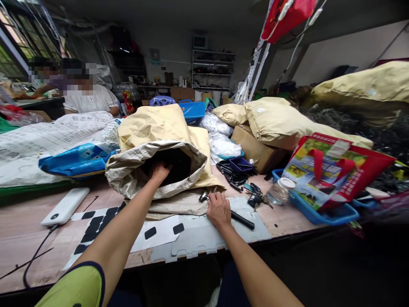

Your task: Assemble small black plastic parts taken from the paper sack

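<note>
You reach your left hand into a wide-mouthed yellow paper sack, left of centre, fingers lost in shadow, their grip impossible to tell. Nearer and right, your right hand curls over a black-handled, metal-headed tool; how firmly is unclear. A hard pull against the sack's slack rim could topple it.

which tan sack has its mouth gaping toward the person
The front tan sack, with the left hand in its mouth; the sacks by the cardboard box and the far-right sack show no such mouth.
</note>
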The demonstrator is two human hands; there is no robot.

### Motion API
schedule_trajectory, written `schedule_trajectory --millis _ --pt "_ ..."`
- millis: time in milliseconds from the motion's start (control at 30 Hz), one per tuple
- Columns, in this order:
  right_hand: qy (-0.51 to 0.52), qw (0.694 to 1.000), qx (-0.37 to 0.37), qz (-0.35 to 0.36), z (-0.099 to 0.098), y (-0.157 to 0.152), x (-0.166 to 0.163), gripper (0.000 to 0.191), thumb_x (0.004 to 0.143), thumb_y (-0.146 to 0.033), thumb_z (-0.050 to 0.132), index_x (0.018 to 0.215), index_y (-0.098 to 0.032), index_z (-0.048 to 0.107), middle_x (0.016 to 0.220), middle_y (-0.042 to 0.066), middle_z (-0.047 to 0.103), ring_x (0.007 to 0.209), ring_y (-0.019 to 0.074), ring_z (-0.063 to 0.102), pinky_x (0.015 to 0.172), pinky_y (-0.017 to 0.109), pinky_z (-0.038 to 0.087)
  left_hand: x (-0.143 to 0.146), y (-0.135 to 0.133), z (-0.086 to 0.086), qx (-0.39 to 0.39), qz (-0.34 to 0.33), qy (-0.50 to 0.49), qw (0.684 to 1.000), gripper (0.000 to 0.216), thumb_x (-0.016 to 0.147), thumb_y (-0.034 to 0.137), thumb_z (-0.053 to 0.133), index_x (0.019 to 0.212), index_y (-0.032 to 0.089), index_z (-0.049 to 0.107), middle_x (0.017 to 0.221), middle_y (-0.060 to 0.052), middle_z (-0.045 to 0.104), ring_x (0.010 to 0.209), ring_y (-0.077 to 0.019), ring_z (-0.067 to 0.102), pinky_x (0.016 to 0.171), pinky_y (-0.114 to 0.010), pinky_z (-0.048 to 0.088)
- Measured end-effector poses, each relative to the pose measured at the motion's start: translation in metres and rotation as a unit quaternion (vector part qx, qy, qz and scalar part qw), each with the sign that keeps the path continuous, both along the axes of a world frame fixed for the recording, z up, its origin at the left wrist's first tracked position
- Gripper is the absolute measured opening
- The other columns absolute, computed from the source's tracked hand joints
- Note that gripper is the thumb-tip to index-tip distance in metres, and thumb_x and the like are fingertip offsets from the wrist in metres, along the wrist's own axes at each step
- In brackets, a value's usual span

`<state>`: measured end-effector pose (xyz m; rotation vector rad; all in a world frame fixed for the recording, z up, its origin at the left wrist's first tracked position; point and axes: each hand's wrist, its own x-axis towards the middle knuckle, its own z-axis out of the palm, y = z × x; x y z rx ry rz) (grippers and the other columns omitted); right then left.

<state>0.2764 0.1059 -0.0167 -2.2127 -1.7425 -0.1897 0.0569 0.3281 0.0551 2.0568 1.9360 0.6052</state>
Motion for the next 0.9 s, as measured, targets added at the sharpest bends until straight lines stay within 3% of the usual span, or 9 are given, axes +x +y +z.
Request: schedule_trajectory --millis 133,233,333,400,500,600,733,900 --pt "0.004 1.000 0.003 0.002 -0.001 -0.001 0.000 0.017 0.093 -0.027 0.056 0.110 -0.024 0.061 0.109 0.006 0.057 0.104 0.0227 0.046 0.084 0.035 0.032 -0.003 0.004 -0.004 -0.015 -0.006 0.034 0.999 0.038 0.092 0.046 0.061 0.109 0.014 0.072 0.117 -0.018 0.071 0.109 -0.0349 0.066 0.086 -0.039 0.051" --pt "0.001 1.000 0.006 0.001 -0.002 -0.001 0.000 0.018 0.094 -0.027 0.055 0.111 -0.024 0.061 0.109 0.006 0.057 0.103 0.0228 0.046 0.084 0.035 0.032 -0.012 -0.012 -0.002 0.015 -0.010 0.012 1.000 0.036 0.094 0.044 0.059 0.111 0.015 0.072 0.112 -0.016 0.072 0.105 -0.0323 0.066 0.085 -0.037 0.050" --pt "0.001 1.000 0.008 0.000 -0.001 0.000 -0.001 0.019 0.094 -0.027 0.055 0.111 -0.024 0.061 0.109 0.006 0.057 0.104 0.0230 0.046 0.084 0.035 0.031 -0.023 -0.054 -0.004 0.093 -0.036 -0.042 0.994 0.036 0.093 0.048 0.059 0.110 0.019 0.072 0.103 -0.011 0.072 0.098 -0.0279 0.066 0.084 -0.036 0.049" --pt "0.003 1.000 0.008 0.001 -0.001 0.000 -0.001 0.019 0.094 -0.027 0.055 0.111 -0.024 0.062 0.109 0.006 0.057 0.104 0.0230 0.046 0.084 0.035 0.031 -0.029 -0.094 -0.012 0.120 -0.129 -0.081 0.981 0.032 0.092 0.047 0.061 0.106 0.020 0.072 0.100 -0.008 0.071 0.095 -0.0243 0.064 0.085 -0.034 0.048" --pt "0.001 1.000 0.002 -0.002 0.000 0.001 -0.002 0.019 0.094 -0.027 0.055 0.111 -0.024 0.062 0.109 0.007 0.057 0.103 0.0229 0.046 0.083 0.035 0.031 -0.031 -0.153 -0.034 0.085 -0.259 -0.106 0.956 0.026 0.091 0.043 0.065 0.104 0.022 0.073 0.098 -0.006 0.071 0.094 -0.0225 0.062 0.084 -0.033 0.047" --pt "-0.004 1.000 0.000 -0.005 0.000 0.001 -0.002 0.018 0.094 -0.027 0.055 0.110 -0.024 0.062 0.109 0.007 0.057 0.102 0.0228 0.046 0.082 0.035 0.031 -0.030 -0.188 -0.061 0.048 -0.277 -0.108 0.954 0.021 0.090 0.038 0.068 0.102 0.023 0.073 0.094 -0.006 0.070 0.093 -0.0232 0.060 0.084 -0.034 0.046" --pt "-0.009 1.000 0.010 -0.004 -0.001 0.000 -0.003 0.018 0.094 -0.027 0.055 0.110 -0.024 0.062 0.108 0.007 0.057 0.102 0.0229 0.046 0.083 0.035 0.030 -0.028 -0.194 -0.084 0.037 -0.244 -0.133 0.960 0.021 0.087 0.034 0.071 0.104 0.022 0.074 0.095 -0.006 0.067 0.095 -0.0233 0.061 0.086 -0.035 0.046" --pt "-0.014 1.000 0.010 -0.002 -0.007 0.002 -0.002 0.018 0.094 -0.028 0.055 0.110 -0.023 0.063 0.109 0.007 0.057 0.103 0.0231 0.046 0.082 0.034 0.031 -0.029 -0.188 -0.086 0.026 -0.241 -0.140 0.960 0.020 0.085 0.036 0.073 0.100 0.023 0.075 0.091 -0.004 0.066 0.092 -0.0226 0.060 0.083 -0.034 0.044"
